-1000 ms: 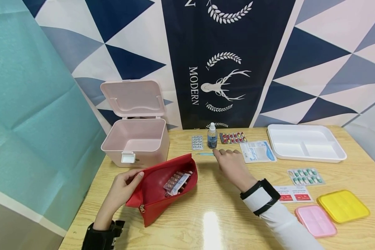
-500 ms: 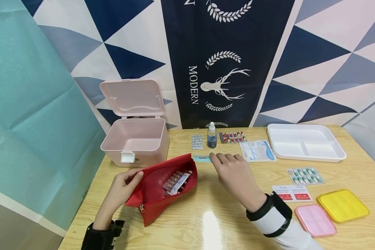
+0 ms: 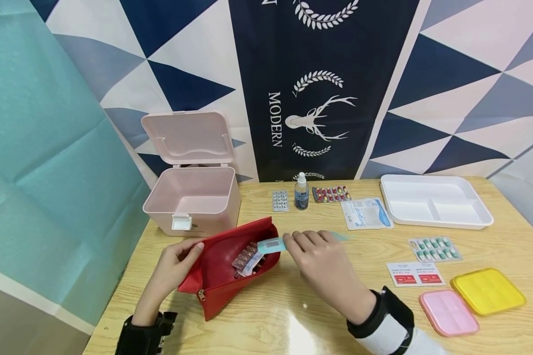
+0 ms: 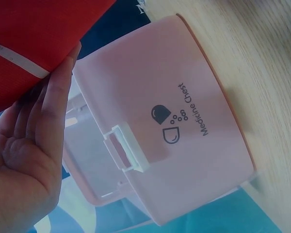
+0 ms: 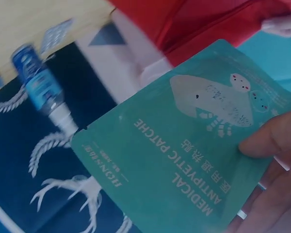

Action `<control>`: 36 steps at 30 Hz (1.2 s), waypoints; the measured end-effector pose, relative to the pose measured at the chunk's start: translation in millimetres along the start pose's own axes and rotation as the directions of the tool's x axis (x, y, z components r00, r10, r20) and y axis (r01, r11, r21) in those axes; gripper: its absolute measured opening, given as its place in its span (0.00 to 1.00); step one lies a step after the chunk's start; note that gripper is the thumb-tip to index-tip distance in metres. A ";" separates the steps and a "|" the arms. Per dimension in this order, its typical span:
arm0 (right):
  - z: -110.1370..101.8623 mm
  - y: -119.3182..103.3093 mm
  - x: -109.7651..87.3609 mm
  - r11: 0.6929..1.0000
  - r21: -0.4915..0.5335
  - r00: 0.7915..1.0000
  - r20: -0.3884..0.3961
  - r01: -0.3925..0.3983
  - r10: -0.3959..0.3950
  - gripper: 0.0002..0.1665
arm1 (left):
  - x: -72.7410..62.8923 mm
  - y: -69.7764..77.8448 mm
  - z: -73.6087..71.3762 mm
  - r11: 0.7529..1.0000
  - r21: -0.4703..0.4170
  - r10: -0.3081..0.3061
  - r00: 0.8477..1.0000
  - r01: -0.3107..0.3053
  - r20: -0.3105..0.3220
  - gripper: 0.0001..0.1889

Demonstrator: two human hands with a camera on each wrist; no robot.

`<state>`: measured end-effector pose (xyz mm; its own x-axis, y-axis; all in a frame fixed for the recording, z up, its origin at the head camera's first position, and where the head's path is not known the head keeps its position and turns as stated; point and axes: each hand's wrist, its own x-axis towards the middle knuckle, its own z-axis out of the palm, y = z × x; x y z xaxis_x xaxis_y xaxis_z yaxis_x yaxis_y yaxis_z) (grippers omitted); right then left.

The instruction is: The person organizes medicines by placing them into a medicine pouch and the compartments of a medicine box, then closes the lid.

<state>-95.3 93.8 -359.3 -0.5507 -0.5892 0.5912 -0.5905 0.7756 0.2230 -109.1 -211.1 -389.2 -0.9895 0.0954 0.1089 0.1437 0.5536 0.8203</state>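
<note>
1. Working over a wooden table [image 3: 271, 315], with a pink medicine chest [image 3: 195, 217] standing lid-up at the rear left and a white tray [image 3: 408, 197] lying at the rear right.
2. Gripping the left edge of a gaping red pouch [image 3: 217, 256] with the left hand [image 3: 174, 268], thumb at the rim, just in front of the chest.
3. Pinching a teal patch packet [image 5: 160, 131] between thumb and fingers of the right hand [image 3: 322, 261], holding one end over the pouch's right side.
4. Showing a spray bottle [image 3: 301, 195] near the rear edge, beside a red-and-yellow capsule pack [image 3: 331, 194].
5. Revealing a brown blister pack [image 3: 246, 257] inside the pouch.
</note>
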 end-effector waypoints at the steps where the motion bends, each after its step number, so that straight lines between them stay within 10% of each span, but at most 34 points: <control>1: 0.9 -3.5 0.9 1.000 0.010 1.000 -0.006 0.018 -0.018 0.14 | -0.1 0.3 -0.1 1.000 0.000 0.004 1.000 -0.004 0.000 0.14; 10: 11.9 -36.6 11.5 0.980 0.134 0.989 -0.041 0.149 -0.145 0.22 | -0.7 0.7 -0.4 1.000 -0.005 0.016 1.000 -0.016 -0.002 0.14; 16: 20.5 -50.9 17.8 0.972 0.127 0.981 -0.017 0.195 -0.195 0.08 | -1.7 1.5 0.0 1.000 -0.015 0.002 1.000 -0.002 0.000 0.14; 36: 68.2 -51.5 34.4 0.961 0.151 0.944 0.202 0.234 -0.261 0.10 | -1.7 0.1 1.3 0.999 -0.015 0.034 0.999 -0.034 -0.005 0.13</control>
<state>-124.0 18.2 -403.3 -0.4845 -0.8045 0.3437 -0.7848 0.5733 0.2354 -107.4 -210.2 -390.0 -0.9841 0.1101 0.1394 0.1769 0.5377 0.8244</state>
